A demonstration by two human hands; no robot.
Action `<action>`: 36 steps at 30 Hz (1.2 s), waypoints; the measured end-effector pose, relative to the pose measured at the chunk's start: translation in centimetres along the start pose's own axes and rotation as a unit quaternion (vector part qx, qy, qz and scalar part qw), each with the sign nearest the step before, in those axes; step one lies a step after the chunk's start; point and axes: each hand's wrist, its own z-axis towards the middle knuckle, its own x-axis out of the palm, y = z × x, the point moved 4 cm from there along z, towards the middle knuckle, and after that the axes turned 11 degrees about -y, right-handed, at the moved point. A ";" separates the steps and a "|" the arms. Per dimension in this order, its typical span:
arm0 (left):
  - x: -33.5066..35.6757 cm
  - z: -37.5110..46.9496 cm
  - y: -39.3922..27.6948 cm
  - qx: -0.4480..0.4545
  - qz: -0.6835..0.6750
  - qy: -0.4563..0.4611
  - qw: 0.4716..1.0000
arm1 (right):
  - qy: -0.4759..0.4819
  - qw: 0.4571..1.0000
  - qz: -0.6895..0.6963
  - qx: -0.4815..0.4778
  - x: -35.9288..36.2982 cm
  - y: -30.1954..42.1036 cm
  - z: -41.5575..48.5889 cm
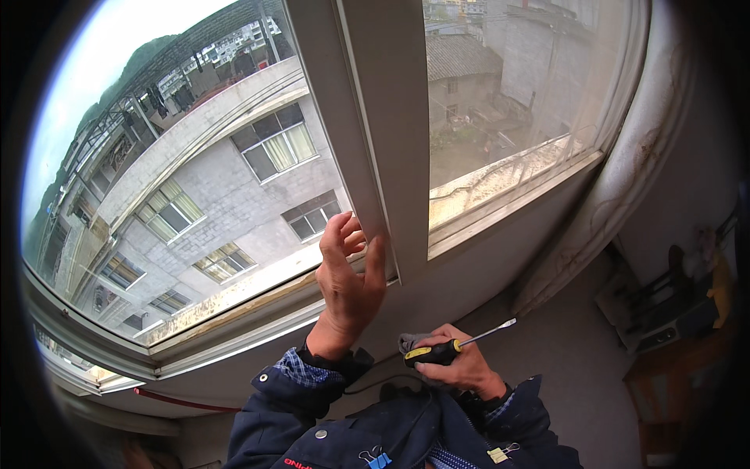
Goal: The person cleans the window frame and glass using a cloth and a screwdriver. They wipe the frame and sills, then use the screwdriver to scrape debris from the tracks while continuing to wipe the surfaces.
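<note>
My left hand [351,275] is at the lower part of the sliding window's frame [368,205], its thumb against the frame's face and its fingers curled by the inner edge on the glass side. Whether the fingers grip the frame cannot be told. In my right hand [463,366] is a flat-blade screwdriver [433,353] with a black and yellow handle, its metal shaft pointing up to the right. A grey cloth [410,341] is bunched in the same hand, partly hidden by the fingers. Below the left hand's fingers runs the window's bottom track [246,311].
A second glass pane [504,105] stands right of the frame, with a pale pipe or rolled curtain [633,176] beside it. Wooden furniture [656,404] and dark objects lie at the far right. A red strip [187,401] runs below the sill at lower left.
</note>
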 end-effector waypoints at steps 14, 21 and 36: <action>-0.6 2.5 0.7 -0.044 0.045 0.080 0.995 | -0.010 0.998 0.015 0.061 2.2 -0.3 -0.1; -1.1 2.9 0.9 -0.080 0.096 0.175 0.977 | -0.009 1.000 -0.009 0.024 4.5 -0.6 -0.1; -0.2 3.6 2.3 0.054 -0.007 0.123 0.991 | -0.055 0.998 0.002 0.038 10.4 0.2 -1.3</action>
